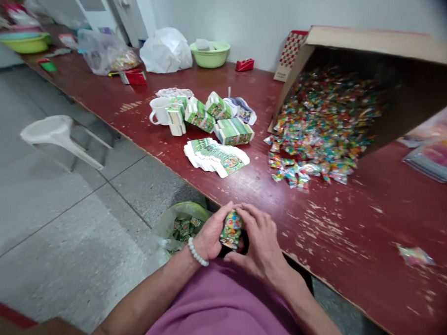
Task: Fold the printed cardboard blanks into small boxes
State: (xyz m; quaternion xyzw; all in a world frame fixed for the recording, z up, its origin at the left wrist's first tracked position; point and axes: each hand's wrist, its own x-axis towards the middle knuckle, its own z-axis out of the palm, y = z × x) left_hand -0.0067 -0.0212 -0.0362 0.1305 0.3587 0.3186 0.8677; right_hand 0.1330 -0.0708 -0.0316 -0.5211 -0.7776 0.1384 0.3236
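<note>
Head view. Clock directions are taken from the held carton, with 12 toward the top.

Left hand (210, 235): enters from 7 o'clock, wrist bent inward, palm turned to the carton. Its fingers grasp the small green carton (231, 230), which is located in front of the torso, near the table edge. Right hand (263, 242): enters from 5 o'clock, back of the hand up. Its fingers are bent toward the carton's upper right edge; the thumb is spread away below. Whether these fingertips press the carton cannot be told.

Quantities:
- Held carton: one.
- Beaded bracelet (198, 252): one, left wrist.
- Banded bundles (199, 115): four or five; overlap prevents an exact count.
- Fanned flat cartons (218, 157): one row, too overlapped to count.
- White mug (159, 111): one.
- Wrapped candies (318, 129): too many to count; one loose candy (416, 255) lies apart at 3 o'clock.

Surroundings: the fan lies at 12 on the red table (322, 232), bundles beyond it, mug at 11. The cardboard box (366, 33) opens at 2; candies spill from it, and its walls hide part of the heap. The lined bucket (181, 206) stands at 9, partly behind the left forearm. The white stool (47, 129) stands at 10.
</note>
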